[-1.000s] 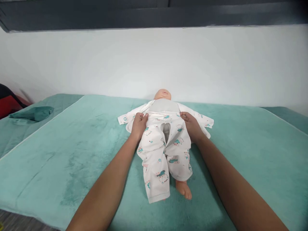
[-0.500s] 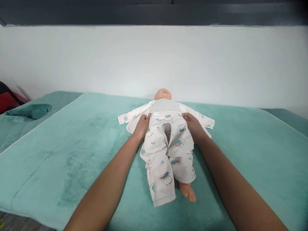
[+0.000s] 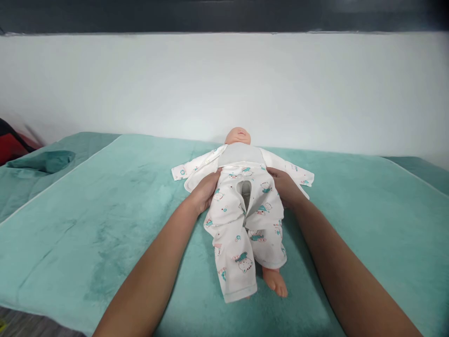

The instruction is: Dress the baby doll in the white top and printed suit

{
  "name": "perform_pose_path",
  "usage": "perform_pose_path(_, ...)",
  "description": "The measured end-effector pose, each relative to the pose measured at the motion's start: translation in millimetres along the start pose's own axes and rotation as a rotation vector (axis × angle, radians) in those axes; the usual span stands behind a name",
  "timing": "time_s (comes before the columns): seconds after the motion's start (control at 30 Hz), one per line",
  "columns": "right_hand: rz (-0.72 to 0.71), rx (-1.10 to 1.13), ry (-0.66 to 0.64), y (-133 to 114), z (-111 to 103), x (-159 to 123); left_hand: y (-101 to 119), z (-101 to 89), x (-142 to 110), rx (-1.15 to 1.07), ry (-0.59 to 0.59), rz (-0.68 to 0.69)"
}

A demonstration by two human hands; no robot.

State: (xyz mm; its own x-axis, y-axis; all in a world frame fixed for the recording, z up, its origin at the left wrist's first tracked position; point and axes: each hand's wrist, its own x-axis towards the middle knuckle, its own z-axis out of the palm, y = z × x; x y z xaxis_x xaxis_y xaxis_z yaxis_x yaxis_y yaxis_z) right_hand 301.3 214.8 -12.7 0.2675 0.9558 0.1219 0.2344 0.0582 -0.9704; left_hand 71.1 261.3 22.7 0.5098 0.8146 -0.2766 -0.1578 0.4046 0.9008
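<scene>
A baby doll (image 3: 238, 135) lies on its back on a teal blanket (image 3: 105, 220), head toward the wall. It wears white printed trousers (image 3: 242, 224) and lies on an opened white printed top (image 3: 191, 167). One bare foot (image 3: 276, 282) sticks out of the right trouser leg. My left hand (image 3: 203, 189) grips the trousers at the doll's left hip side of the view. On the other side, my right hand (image 3: 285, 186) grips the waistband. Both hands' fingers curl into the fabric.
A white wall (image 3: 224, 84) rises right behind the doll's head. A folded teal cloth (image 3: 42, 161) lies at the far left, beside a red and black object (image 3: 10, 140). The blanket's front edge (image 3: 42, 318) runs along the lower left.
Both hands have slid slightly down from the waistband toward me along the doll's hips. The trousers sit a little lower and the foot shows more.
</scene>
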Motion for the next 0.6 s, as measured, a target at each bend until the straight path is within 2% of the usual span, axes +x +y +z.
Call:
perform_pose_path(0.17, 0.022, 0.166, -0.076, -7, 6, 0, -5, -2.3, 5, -0.167, -0.018, 0.019)
perform_pose_path(0.37, -0.036, 0.163, -0.057, -9, 9, 2, -10, -3.1, 9, -0.305, -0.053, 0.017)
perform_pose_path(0.6, -0.039, 0.262, -0.098, -8, 5, 3, -12, -0.8, 4, -0.212, 0.081, 0.085)
